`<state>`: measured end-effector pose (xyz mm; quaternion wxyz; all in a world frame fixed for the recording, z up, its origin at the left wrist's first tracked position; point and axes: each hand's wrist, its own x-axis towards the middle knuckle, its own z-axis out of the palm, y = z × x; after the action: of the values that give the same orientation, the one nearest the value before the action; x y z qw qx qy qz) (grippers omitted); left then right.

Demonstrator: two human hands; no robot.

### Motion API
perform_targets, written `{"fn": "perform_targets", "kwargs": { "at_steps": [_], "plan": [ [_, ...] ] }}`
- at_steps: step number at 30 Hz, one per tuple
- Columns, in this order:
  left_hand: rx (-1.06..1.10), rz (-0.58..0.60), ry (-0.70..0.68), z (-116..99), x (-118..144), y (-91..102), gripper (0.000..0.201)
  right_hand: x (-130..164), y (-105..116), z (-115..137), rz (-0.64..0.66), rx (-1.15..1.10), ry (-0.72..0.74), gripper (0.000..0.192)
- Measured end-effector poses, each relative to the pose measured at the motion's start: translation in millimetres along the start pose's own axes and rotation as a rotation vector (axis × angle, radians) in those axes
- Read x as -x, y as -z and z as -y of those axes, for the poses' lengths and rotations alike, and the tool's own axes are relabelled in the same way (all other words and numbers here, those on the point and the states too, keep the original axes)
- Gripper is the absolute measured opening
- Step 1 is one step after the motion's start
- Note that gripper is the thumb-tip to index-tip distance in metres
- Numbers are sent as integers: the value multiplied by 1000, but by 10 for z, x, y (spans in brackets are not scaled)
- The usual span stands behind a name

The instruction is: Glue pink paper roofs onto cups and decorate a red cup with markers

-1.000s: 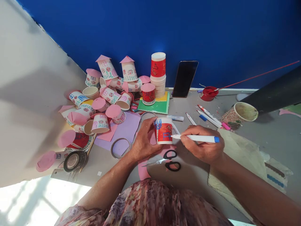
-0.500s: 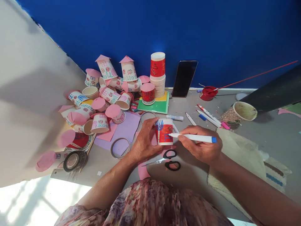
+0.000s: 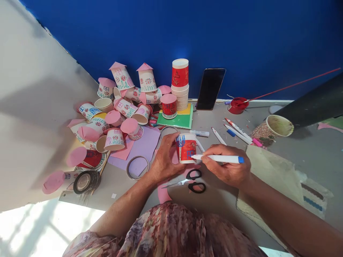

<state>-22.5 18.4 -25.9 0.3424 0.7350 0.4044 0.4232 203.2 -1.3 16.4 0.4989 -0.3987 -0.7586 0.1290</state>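
Low in the frame's centre, black-handled scissors (image 3: 191,180) lie on the grey table (image 3: 308,150). Just above them the left hand (image 3: 163,160) is clamped around an upturned red-and-white paper cup (image 3: 187,147), rim down. The right hand (image 3: 227,168) pinches a white marker with a blue end cap (image 3: 217,158), its long axis nearly level, tip pointing left and touching the cup's wall. The step looks like drawing blue marks; further strokes would seem to call for turning the cup. Decorated pink-roofed cups (image 3: 118,107) crowd the upper left.
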Motion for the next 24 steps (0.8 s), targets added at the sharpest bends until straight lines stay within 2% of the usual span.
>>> {"fn": "perform_targets", "kwargs": {
  "at_steps": [14,24],
  "plan": [
    [-37,13,-12,84,24,18,87,22,22,5,38,-26,2,12],
    [-120,-1,-63,70,5,20,86,38,-31,8,41,-61,81,8]
  ]
}}
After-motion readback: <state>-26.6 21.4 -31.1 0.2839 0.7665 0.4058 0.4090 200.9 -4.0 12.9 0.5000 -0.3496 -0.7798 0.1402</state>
